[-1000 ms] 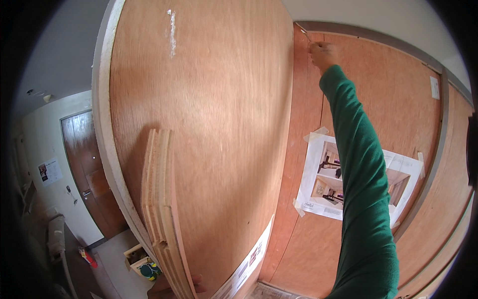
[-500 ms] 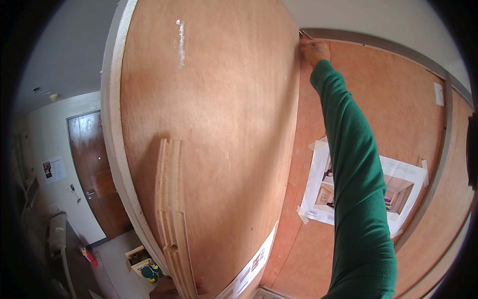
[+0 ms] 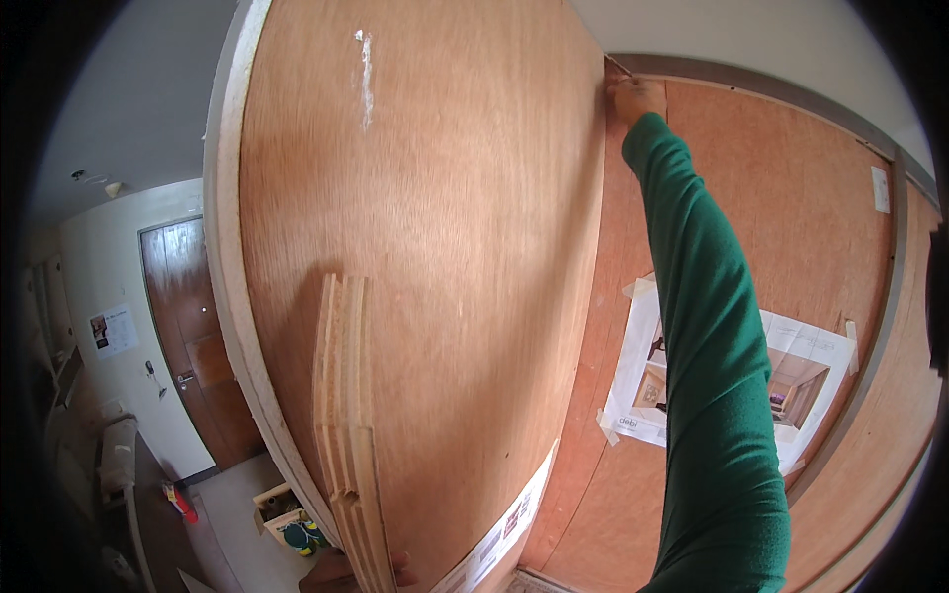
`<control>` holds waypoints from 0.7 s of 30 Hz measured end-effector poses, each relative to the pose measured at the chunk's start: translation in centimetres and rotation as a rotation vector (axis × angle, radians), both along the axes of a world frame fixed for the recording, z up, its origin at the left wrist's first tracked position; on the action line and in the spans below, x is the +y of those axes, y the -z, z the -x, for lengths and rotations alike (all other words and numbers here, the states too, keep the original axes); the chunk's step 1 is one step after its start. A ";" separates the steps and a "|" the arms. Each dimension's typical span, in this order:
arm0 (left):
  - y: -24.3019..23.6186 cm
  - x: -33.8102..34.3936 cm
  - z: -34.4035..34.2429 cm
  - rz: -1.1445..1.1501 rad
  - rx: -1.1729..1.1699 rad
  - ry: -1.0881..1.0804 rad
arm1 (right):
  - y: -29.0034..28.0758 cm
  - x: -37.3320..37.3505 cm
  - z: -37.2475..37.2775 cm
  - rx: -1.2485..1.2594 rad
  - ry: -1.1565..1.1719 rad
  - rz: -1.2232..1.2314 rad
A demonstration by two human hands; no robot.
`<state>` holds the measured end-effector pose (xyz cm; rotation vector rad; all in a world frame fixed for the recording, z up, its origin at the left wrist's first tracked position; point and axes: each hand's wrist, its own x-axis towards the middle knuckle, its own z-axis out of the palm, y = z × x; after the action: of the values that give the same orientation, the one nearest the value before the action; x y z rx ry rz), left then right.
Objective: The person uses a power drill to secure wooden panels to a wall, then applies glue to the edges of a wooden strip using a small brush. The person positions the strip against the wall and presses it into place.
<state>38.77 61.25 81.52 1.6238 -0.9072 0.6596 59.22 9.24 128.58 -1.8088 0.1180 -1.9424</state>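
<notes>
My left hand (image 3: 331, 570), partly seen at the lower edge, is wrapped round a bundle of long wooden strips (image 3: 346, 425). The strips stand nearly upright, their edges grooved, in front of a large plywood panel (image 3: 465, 217). High up, my right hand (image 3: 641, 99) reaches into the corner where that panel meets a reddish plywood wall (image 3: 771, 188), just under the grey metal top rail (image 3: 692, 71). Its fingers are closed together against the corner. Whatever they may hold is too small and blurred to make out. A green sleeve covers my right arm.
A printed sheet (image 3: 643, 346) is taped to the reddish wall behind my right forearm, and another sheet (image 3: 504, 524) is low on the panel. Left of the panel's pale edge (image 3: 229, 198) are a brown door (image 3: 198, 346) and an open box (image 3: 272, 504) on the floor.
The view has shifted slightly, moving most of the scene a little to the right. My right hand stays at the top corner, and my left hand keeps its grip on the wooden strips.
</notes>
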 end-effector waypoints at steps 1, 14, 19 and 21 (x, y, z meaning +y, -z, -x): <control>0.0 -0.1 0.0 0.005 -0.002 0.005 | -0.1 -0.1 0.3 -0.010 -0.021 -0.023; 0.2 -0.3 0.5 0.058 0.101 0.074 | 1.1 -2.4 0.8 -0.014 -0.128 0.016; 0.4 0.0 0.2 0.039 0.072 0.085 | 6.7 0.3 4.6 -0.028 -0.381 -0.037; 0.6 0.3 0.0 0.039 0.054 0.092 | 10.1 1.1 7.2 -0.073 -0.592 -0.004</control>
<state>38.74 61.52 80.92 1.5482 -0.9184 0.5638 51.99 10.33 118.49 -1.5356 -0.3944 -1.5703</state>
